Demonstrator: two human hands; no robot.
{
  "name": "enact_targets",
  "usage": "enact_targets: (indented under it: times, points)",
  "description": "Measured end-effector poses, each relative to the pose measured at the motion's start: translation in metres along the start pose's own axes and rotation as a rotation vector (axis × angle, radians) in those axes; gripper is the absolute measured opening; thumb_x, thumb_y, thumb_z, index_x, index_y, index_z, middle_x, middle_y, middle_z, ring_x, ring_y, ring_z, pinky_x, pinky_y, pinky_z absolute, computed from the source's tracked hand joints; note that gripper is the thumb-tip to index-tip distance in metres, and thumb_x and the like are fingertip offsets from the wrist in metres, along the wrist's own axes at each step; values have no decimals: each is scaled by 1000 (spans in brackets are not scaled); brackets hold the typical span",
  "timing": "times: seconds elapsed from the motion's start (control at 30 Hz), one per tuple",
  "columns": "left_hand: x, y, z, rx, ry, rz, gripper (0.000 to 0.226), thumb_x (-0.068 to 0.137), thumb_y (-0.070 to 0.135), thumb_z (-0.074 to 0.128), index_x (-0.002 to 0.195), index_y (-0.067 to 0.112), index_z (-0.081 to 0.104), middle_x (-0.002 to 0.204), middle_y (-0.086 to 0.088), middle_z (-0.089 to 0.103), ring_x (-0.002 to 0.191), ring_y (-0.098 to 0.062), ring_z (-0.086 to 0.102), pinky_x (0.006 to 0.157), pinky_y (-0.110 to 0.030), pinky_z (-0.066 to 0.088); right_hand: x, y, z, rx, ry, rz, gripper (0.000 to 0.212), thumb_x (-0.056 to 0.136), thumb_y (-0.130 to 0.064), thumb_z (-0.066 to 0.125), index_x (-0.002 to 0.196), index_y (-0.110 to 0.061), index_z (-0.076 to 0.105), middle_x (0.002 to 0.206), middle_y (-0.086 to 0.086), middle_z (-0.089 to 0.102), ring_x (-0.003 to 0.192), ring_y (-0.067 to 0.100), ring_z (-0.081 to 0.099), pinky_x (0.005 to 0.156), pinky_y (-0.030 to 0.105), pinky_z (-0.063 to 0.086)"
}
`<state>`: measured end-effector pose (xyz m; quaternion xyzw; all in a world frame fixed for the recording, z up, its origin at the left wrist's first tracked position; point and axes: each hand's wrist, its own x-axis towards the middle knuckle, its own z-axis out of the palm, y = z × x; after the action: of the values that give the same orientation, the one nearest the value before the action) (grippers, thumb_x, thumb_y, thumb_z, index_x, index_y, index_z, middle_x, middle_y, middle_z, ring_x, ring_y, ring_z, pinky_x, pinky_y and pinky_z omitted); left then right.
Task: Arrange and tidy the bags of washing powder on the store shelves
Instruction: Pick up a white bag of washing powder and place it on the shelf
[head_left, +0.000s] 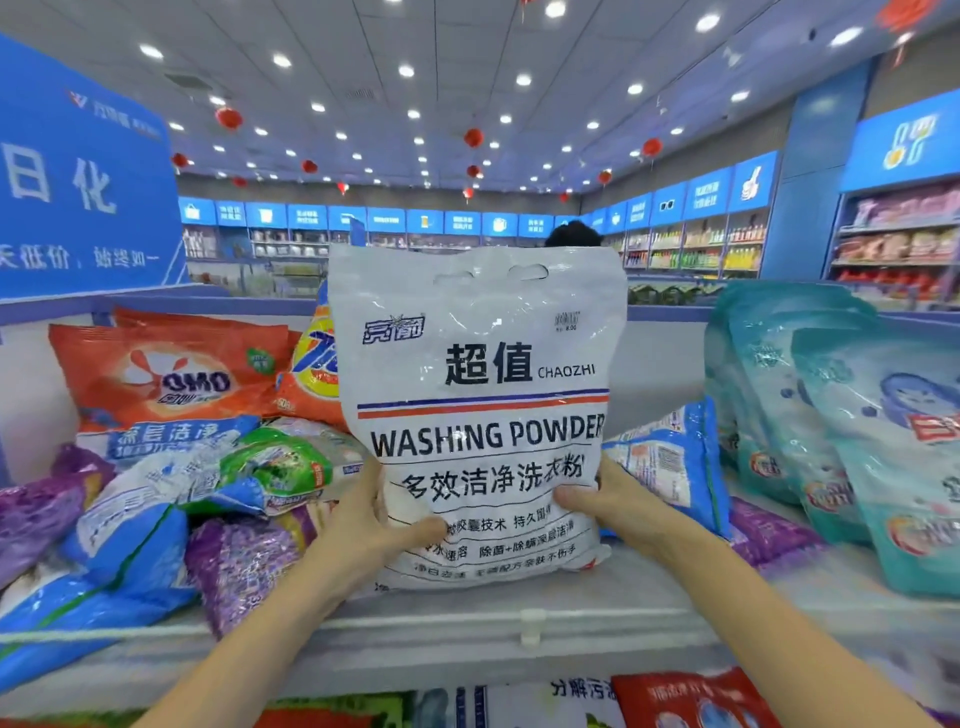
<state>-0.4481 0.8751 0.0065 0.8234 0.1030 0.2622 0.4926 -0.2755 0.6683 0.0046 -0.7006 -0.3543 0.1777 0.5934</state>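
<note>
A big white bag marked WASHING POWDER (478, 405) stands upright on the top shelf (467, 618), facing me. My left hand (371, 530) grips its lower left side with the thumb across the front. My right hand (605, 499) grips its lower right side the same way. To the left lies a jumbled heap: an orange OMO bag (171, 374), a green and white bag (280, 467), blue bags (114, 571) and purple bags (244, 566). To the right, teal bags (841, 431) stand in a row, with a blue bag (670, 462) leaning beside them.
A clear plastic rail (530, 623) runs along the shelf's front edge. More bags (685, 699) show on the shelf below. A blue sign (78, 182) rises at the left. Behind the white bag shows the top of a person's head (574, 234); store shelving lines the far walls.
</note>
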Motion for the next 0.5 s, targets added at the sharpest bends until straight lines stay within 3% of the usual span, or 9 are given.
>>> enact_targets:
  times: [0.07,0.1,0.13,0.2,0.27,0.33,0.4,0.5]
  points:
    - [4,7,1,-124,55,25,79,75,15,77,140,21,32,117,19,51,107,-3,45,80,-2,33,-9,-5,3,32,125,-27,53,66,-23,75,115,-20,54,112,0,69,95,9,67,75,20,54]
    - [6,13,4,-171,84,30,77,77,16,75,141,21,34,114,20,51,99,-1,49,78,-1,34,-14,-9,3,53,198,-39,49,71,-20,76,114,-18,55,113,2,68,92,9,68,71,18,54]
    - [9,18,7,-215,100,39,64,79,15,73,135,22,43,105,20,55,86,3,53,69,2,36,-20,-14,1,84,266,-50,43,74,-18,76,112,-17,56,112,5,68,88,10,68,68,19,55]
    - [12,36,16,-265,130,46,21,84,16,68,100,25,59,85,18,64,64,8,55,49,0,39,-36,-25,-8,156,344,-75,43,69,-29,77,107,-18,61,107,8,71,86,16,70,71,28,56]
    - [13,52,32,-338,133,86,11,85,18,66,82,26,60,64,17,69,55,4,61,44,-6,43,-62,-34,-21,183,363,-84,71,49,-48,84,109,-17,63,104,8,72,92,22,70,79,38,55]
    - [7,70,54,-388,109,116,12,84,17,67,78,25,60,55,22,66,52,4,62,44,-8,44,-95,-37,-38,199,410,-106,96,30,-61,87,111,-15,63,103,7,73,94,24,70,77,38,56]
    - [-2,86,82,-424,43,131,11,80,19,72,78,25,62,58,21,67,56,-2,65,47,-13,48,-132,-32,-59,212,494,-106,105,25,-65,85,114,-15,62,105,6,72,95,24,69,77,37,57]
    - [-19,107,140,-497,-94,108,15,74,26,78,82,24,64,64,15,71,63,-10,69,56,-25,52,-191,-18,-97,182,692,-52,122,28,-70,84,131,-14,50,123,9,64,106,26,65,91,46,51]
